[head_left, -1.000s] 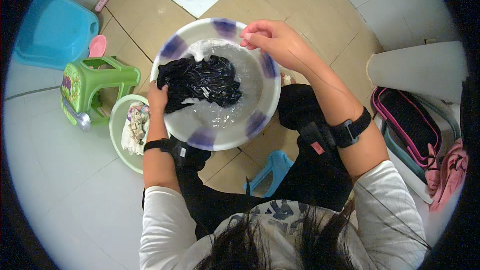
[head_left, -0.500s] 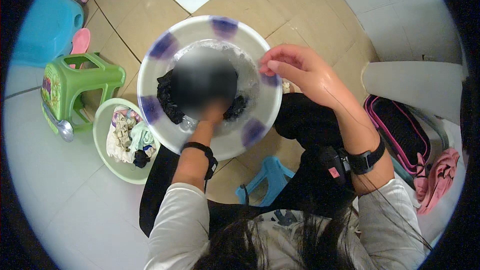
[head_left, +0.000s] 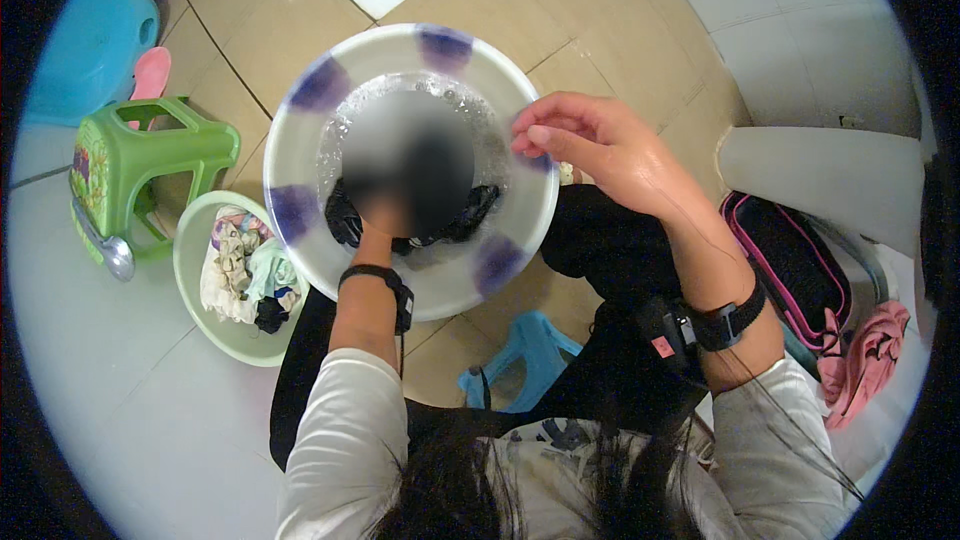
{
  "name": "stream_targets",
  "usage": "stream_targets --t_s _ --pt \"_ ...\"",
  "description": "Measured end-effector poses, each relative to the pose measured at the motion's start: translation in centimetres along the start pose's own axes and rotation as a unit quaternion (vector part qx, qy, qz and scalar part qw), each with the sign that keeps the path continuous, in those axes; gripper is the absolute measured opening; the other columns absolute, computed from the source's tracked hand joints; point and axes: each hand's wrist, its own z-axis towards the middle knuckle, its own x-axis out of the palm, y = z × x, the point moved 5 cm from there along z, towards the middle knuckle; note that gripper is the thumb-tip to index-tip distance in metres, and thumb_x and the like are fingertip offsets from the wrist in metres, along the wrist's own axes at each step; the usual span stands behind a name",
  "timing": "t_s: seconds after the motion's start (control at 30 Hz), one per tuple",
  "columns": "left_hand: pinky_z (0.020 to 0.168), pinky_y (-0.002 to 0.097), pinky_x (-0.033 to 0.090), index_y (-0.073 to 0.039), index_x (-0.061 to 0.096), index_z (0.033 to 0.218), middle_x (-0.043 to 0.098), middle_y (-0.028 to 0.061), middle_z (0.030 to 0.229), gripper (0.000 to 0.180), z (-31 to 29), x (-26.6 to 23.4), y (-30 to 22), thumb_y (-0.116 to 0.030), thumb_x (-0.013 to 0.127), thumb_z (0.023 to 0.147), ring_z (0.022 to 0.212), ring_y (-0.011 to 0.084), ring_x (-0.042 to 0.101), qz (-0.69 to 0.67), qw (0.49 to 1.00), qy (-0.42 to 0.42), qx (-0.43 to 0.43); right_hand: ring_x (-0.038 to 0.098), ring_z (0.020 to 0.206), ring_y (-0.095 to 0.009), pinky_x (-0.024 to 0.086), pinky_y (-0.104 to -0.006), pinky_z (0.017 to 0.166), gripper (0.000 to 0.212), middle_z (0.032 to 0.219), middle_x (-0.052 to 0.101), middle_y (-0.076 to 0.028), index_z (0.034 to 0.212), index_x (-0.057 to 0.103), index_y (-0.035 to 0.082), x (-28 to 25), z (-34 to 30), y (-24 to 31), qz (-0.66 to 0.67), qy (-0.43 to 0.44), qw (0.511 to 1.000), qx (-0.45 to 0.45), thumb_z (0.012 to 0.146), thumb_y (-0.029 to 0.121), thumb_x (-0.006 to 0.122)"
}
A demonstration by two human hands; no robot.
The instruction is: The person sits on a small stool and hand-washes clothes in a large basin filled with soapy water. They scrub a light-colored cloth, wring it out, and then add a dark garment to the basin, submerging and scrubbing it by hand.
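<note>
Both hands work at the basin (head_left: 300, 155): my right hand (head_left: 600, 145) pinches its far rim to steady it, while my left hand (head_left: 385, 225), grip hidden by blur, plunges into the dark clothes (head_left: 470, 220) soaking inside.

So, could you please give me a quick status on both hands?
Left hand in basin, on dark cloth. Right hand holds basin rim. Nothing in the way.
</note>
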Motion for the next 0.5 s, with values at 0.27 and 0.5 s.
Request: stream_targets --t_s 0.27,0.5 --pt "0.079 0.0355 0.038 -0.002 0.043 0.105 0.053 0.0187 0.095 0.052 -6.0 -9.5 -1.8 -0.015 0.065 0.059 0.09 0.0306 0.05 -0.205 0.956 -0.17 0.122 0.048 0.09 -0.013 0.037 -0.0251 0.076 0.03 0.099 0.052 -0.006 0.102 0.046 0.005 1.2 0.3 1.9 -0.098 -0.025 0.995 0.023 0.077 0.023 0.05" --pt "0.085 0.0283 0.034 0.0 0.049 0.101 0.052 0.0137 0.1 0.042 -15.6 -23.9 -4.6 -0.013 0.063 0.063 0.096 0.0216 0.048 -0.259 0.921 -0.178 0.23 0.047 0.095 -0.022 0.037 -0.0306 0.08 0.049 0.104 0.05 -0.014 0.108 0.044 0.003 1.0 2.4 0.7 -0.025 -0.15 0.987 -0.048 0.071 0.035 0.053"
